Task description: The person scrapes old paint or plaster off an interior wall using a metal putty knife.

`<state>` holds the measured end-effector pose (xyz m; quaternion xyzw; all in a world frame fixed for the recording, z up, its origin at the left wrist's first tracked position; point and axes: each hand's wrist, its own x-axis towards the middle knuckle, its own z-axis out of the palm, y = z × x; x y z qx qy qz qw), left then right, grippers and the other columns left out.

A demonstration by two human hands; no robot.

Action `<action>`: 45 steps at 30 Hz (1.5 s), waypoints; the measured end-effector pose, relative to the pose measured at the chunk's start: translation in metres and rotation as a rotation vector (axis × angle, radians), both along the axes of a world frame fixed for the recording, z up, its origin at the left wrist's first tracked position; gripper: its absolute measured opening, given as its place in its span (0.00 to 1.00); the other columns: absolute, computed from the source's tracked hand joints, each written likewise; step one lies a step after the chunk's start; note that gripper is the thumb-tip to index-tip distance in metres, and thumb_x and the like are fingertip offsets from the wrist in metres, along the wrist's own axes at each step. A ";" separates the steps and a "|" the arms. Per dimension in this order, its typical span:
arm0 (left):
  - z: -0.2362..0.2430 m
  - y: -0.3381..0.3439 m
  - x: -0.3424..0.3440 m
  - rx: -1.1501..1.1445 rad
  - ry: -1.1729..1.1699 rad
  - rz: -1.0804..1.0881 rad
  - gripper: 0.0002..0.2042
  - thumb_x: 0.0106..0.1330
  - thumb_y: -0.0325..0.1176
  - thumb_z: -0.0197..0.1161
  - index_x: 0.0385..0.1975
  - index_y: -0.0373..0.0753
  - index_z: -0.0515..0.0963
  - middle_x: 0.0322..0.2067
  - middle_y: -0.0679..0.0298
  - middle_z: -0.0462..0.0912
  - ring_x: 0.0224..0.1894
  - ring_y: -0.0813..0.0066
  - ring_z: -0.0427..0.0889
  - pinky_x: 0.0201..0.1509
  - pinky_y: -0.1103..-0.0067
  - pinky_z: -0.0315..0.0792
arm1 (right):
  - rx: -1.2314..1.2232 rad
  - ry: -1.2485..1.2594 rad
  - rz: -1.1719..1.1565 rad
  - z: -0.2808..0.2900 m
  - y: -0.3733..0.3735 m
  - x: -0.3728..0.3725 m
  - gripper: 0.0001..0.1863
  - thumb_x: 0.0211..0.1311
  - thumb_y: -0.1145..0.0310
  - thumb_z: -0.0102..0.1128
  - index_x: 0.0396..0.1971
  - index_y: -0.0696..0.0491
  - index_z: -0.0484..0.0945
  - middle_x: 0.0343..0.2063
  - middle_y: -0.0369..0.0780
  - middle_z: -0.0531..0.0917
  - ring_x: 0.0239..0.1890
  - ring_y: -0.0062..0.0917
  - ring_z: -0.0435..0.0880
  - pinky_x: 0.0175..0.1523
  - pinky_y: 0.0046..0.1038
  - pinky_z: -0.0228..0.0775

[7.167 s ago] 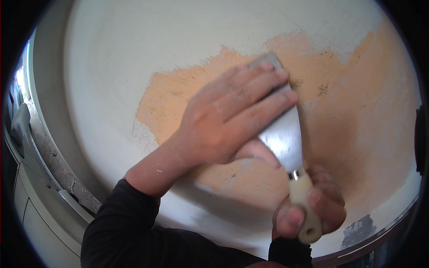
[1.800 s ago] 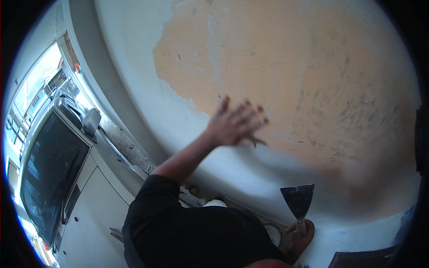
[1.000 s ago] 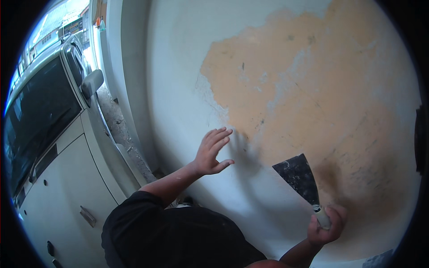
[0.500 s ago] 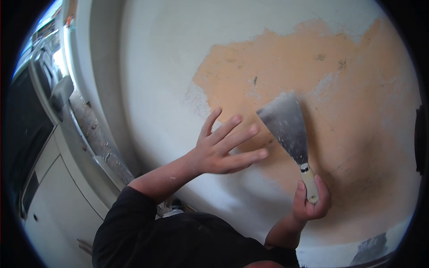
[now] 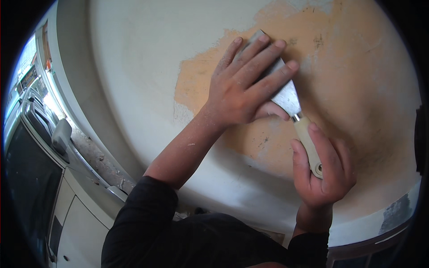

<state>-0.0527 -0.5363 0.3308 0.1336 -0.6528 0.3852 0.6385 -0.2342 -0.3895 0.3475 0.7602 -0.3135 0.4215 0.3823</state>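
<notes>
A putty knife (image 5: 288,97) with a wide metal blade and a pale handle is held up at the wall. The fingers of my right hand (image 5: 330,172) are closed around its handle (image 5: 307,142). Over the blade lies my left hand (image 5: 239,91), its fingers stretched out and spread, touching the metal and hiding much of it. The blade's far corner shows past the fingertips. Behind both hands is a peach-orange patch (image 5: 348,85) with ragged edges and dark marks; whether the blade touches it I cannot tell.
White wall surface (image 5: 134,58) surrounds the orange patch. A pale vehicle (image 5: 85,228) with a side mirror (image 5: 61,134) stands at the left, beyond the wall's edge. Debris (image 5: 96,156) lies in the gap between them. A dark grey patch (image 5: 395,215) marks the lower right.
My left hand has moved up and right onto the blade, from being spread in the air beside it. The putty knife and right hand have risen toward the upper part of the patch.
</notes>
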 end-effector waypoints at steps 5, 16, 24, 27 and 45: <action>0.002 -0.015 -0.002 -0.037 0.099 -0.118 0.40 0.52 0.72 0.54 0.53 0.42 0.80 0.55 0.46 0.77 0.57 0.45 0.77 0.58 0.58 0.72 | 0.176 -0.058 0.048 0.009 0.004 0.009 0.22 0.46 0.76 0.73 0.46 0.58 0.82 0.32 0.44 0.86 0.25 0.33 0.81 0.32 0.29 0.74; 0.000 -0.021 0.001 -0.100 0.110 -0.235 0.45 0.53 0.73 0.54 0.49 0.30 0.80 0.50 0.43 0.80 0.53 0.44 0.80 0.58 0.59 0.74 | 0.230 -0.030 0.040 0.012 0.018 0.021 0.22 0.47 0.77 0.70 0.47 0.60 0.82 0.32 0.46 0.86 0.25 0.33 0.84 0.32 0.29 0.74; -0.002 -0.021 0.000 -0.075 0.117 -0.273 0.44 0.55 0.72 0.53 0.51 0.30 0.79 0.52 0.42 0.79 0.55 0.42 0.79 0.59 0.58 0.73 | 0.316 -0.087 0.149 0.010 0.018 0.025 0.20 0.50 0.77 0.68 0.47 0.60 0.83 0.35 0.48 0.87 0.32 0.35 0.88 0.40 0.28 0.78; 0.003 -0.016 0.003 -0.060 0.148 -0.179 0.45 0.56 0.72 0.52 0.51 0.29 0.78 0.52 0.42 0.79 0.56 0.42 0.78 0.60 0.58 0.73 | 0.285 -0.198 0.298 0.013 0.004 0.026 0.18 0.52 0.78 0.65 0.45 0.62 0.83 0.36 0.48 0.87 0.34 0.35 0.88 0.44 0.27 0.78; 0.001 -0.013 0.005 -0.035 0.119 -0.250 0.45 0.59 0.72 0.49 0.52 0.28 0.77 0.53 0.42 0.78 0.57 0.44 0.78 0.61 0.60 0.72 | 0.375 -0.177 0.353 0.017 0.010 0.029 0.16 0.58 0.78 0.53 0.45 0.64 0.82 0.38 0.49 0.87 0.41 0.31 0.87 0.49 0.26 0.75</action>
